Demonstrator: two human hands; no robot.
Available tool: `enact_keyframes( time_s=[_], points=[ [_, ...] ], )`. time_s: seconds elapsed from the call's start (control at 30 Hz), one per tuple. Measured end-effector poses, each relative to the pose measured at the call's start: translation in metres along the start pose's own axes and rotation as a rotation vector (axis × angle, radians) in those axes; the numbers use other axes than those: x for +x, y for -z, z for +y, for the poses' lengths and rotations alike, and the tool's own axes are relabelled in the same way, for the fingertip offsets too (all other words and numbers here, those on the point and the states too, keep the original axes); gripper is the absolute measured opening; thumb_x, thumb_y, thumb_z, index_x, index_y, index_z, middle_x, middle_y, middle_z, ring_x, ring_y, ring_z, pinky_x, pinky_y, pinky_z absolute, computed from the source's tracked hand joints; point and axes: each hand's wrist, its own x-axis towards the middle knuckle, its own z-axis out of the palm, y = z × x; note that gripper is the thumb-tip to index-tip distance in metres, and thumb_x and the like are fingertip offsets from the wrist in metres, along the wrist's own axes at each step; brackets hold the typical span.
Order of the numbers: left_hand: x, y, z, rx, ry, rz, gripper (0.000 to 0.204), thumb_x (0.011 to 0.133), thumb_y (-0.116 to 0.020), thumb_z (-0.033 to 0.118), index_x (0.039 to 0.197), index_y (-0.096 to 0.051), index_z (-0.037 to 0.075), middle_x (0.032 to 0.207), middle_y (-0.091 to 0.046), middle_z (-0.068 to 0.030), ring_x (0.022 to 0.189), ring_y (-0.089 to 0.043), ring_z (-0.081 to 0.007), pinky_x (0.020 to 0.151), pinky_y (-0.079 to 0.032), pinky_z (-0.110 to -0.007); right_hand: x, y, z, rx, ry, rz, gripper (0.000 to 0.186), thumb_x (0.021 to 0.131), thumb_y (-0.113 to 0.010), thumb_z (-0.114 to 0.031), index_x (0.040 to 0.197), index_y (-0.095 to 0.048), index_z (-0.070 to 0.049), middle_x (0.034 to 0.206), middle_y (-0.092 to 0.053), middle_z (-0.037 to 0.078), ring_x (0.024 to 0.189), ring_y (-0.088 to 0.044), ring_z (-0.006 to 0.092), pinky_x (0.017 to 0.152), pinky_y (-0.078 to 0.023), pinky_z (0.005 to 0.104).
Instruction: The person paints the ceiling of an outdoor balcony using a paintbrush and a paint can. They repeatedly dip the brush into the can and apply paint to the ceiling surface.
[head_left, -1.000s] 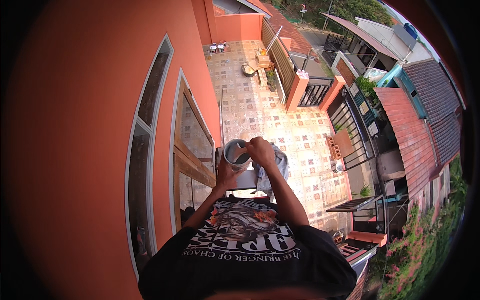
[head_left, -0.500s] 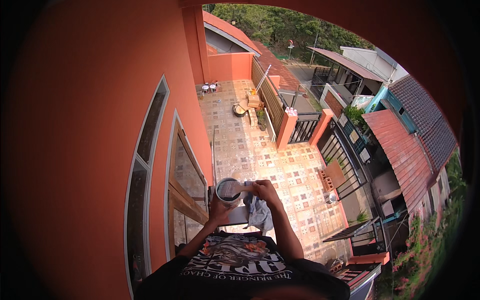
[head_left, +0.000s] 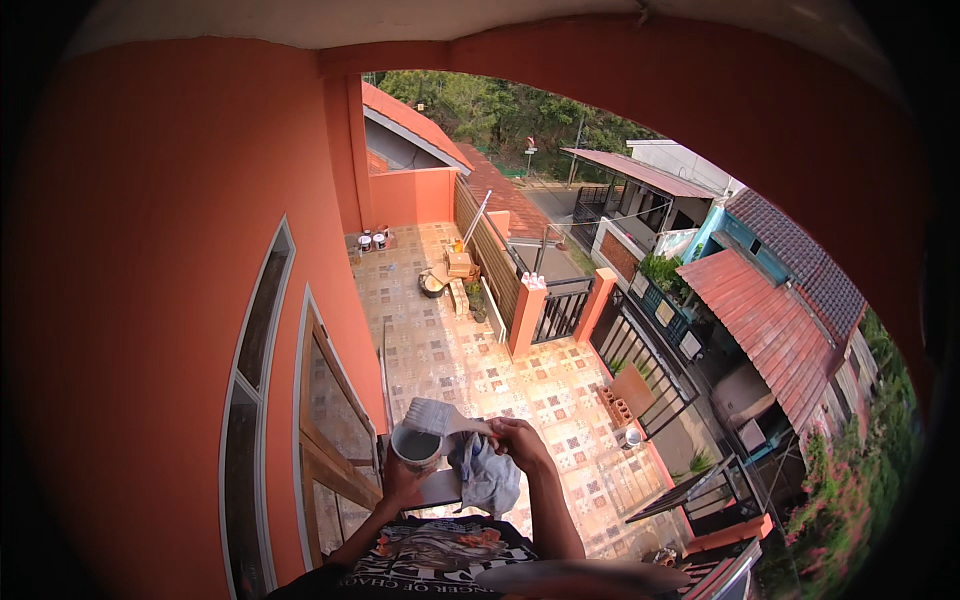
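Observation:
My left hand (head_left: 400, 478) grips a small container (head_left: 417, 448) of greyish-looking liquid. My right hand (head_left: 515, 440) holds a wide paintbrush (head_left: 438, 418) by its handle, its pale bristles just over the container's rim. A crumpled pale cloth (head_left: 488, 480) hangs over a narrow metal platform (head_left: 438, 488) below my hands, which looks like a ladder top.
I am high above a tiled terrace (head_left: 420, 350). An orange wall (head_left: 150, 300) with a narrow window (head_left: 250, 420) and a door frame (head_left: 340, 400) is on my left; an arched beam (head_left: 700, 100) spans above. Below are buckets (head_left: 372, 241), boxes (head_left: 458, 262), bricks (head_left: 615, 405) and railings (head_left: 565, 310).
The view has tilted up, bringing the beam and ceiling into sight. The brush has risen from inside the container to above its rim, held in my right hand.

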Motion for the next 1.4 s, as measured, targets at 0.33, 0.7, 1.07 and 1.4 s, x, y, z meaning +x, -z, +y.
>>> enact_keyframes(
  time_s=[0.33,0.7,1.07,1.4],
  points=[
    [0.0,0.003,-0.001,0.088,-0.037,-0.011,0.104,0.059,-0.097,0.025,0.14,-0.037,0.001,0.133,-0.051,-0.0183,0.124,-0.054,-0.0339,0.104,-0.043,-0.047,-0.01,0.003,-0.028,0.591,0.232,-0.243,0.045,0.098,-0.063,-0.03,0.128,-0.056,0.002,0.079,-0.058,0.003,0.063,-0.046,0.0104,0.063,-0.04,0.027],
    [0.005,0.008,0.002,-0.011,-0.14,0.071,0.093,0.056,-0.097,0.033,0.131,-0.051,0.002,0.122,-0.062,-0.0182,0.115,-0.061,-0.0349,0.097,-0.048,-0.045,-0.008,-0.009,-0.089,0.312,0.339,-0.295,0.042,0.087,-0.073,-0.022,0.119,-0.055,0.001,0.095,-0.067,0.01,0.078,-0.064,0.0179,0.073,-0.049,0.0296],
    [-0.009,0.019,-0.022,0.127,-0.107,-0.064,0.096,0.06,-0.085,0.004,0.143,-0.036,0.002,0.14,-0.044,-0.0229,0.132,-0.043,-0.0405,0.111,-0.036,-0.049,-0.02,-0.02,-0.182,0.099,0.574,-0.17,0.042,0.089,-0.062,-0.007,0.129,-0.051,0.002,0.093,-0.069,0.012,0.076,-0.068,0.0183,0.066,-0.051,0.0291],
    [-0.043,0.016,-0.05,0.529,0.058,0.132,0.074,0.08,-0.069,0.006,0.144,-0.033,-0.002,0.138,-0.042,-0.0262,0.129,-0.042,-0.0436,0.108,-0.035,-0.052,-0.009,-0.06,-0.224,0.193,0.642,-0.222,0.037,0.093,-0.054,-0.012,0.128,-0.05,-0.001,0.083,-0.061,0.012,0.055,-0.046,0.0098,0.048,-0.034,0.0239]
  ],
)
